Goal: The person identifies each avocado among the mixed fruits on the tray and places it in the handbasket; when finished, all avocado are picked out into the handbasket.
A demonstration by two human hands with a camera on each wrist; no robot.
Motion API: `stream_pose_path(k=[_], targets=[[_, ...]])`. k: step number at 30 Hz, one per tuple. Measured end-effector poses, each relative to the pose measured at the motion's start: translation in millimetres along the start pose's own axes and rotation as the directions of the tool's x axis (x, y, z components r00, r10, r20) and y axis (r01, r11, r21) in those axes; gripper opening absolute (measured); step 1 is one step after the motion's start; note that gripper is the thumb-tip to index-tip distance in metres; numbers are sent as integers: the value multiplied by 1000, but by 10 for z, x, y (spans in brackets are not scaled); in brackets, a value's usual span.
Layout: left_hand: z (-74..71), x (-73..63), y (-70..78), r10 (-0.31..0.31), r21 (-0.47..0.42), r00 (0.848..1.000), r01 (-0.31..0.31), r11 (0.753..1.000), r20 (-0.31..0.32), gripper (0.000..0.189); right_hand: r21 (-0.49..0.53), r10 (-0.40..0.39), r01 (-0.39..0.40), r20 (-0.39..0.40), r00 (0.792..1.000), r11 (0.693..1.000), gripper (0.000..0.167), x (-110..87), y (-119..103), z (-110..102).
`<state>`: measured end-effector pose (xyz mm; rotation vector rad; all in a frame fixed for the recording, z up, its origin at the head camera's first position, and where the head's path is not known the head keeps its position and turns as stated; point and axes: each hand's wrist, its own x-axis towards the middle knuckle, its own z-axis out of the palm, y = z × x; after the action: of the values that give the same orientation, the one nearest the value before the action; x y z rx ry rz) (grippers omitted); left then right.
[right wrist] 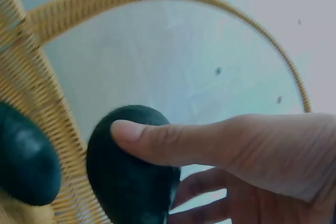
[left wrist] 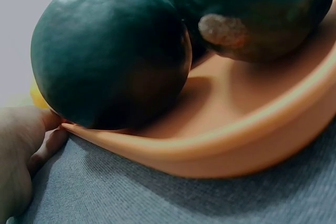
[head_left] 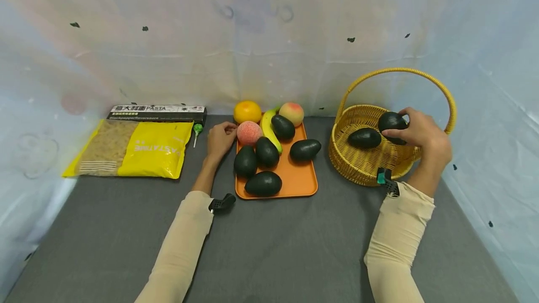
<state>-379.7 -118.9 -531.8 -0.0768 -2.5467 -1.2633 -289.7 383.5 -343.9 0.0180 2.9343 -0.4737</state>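
Note:
My right hand (head_left: 421, 130) grips a dark green avocado (head_left: 391, 126) between thumb and fingers, over the right part of the wicker basket (head_left: 347, 169). In the right wrist view the thumb lies across that avocado (right wrist: 131, 182). A second avocado (head_left: 364, 138) lies inside the basket. At the left edge of the orange tray (head_left: 296, 183), my left hand (head_left: 221, 141) pinches the rim beside a pink peach (head_left: 249, 133). Several avocados (head_left: 263, 183) lie on the tray with a banana (head_left: 269, 127), an orange (head_left: 247, 111) and another peach (head_left: 291, 113).
A yellow pasta bag (head_left: 156, 148) lies at the left, in front of a black pasta box (head_left: 157, 112). Beside them is a green lollipop (head_left: 197, 128). The basket's tall handle (head_left: 393, 69) arches over it. A pale plastic sheet (head_left: 269, 36) stands behind the grey table (head_left: 273, 247).

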Motion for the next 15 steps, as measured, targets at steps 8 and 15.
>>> stream_pose_path(k=[8,15], targets=[[-18,3,6,-4,-8,1000,4,1000,-2,28,35,67,-68,37,997,997,73,153,160,101],[-30,11,30,-3,-18,1000,3,1000,-3,27,28,91,-90,-15,996,996,41,230,222,193]])
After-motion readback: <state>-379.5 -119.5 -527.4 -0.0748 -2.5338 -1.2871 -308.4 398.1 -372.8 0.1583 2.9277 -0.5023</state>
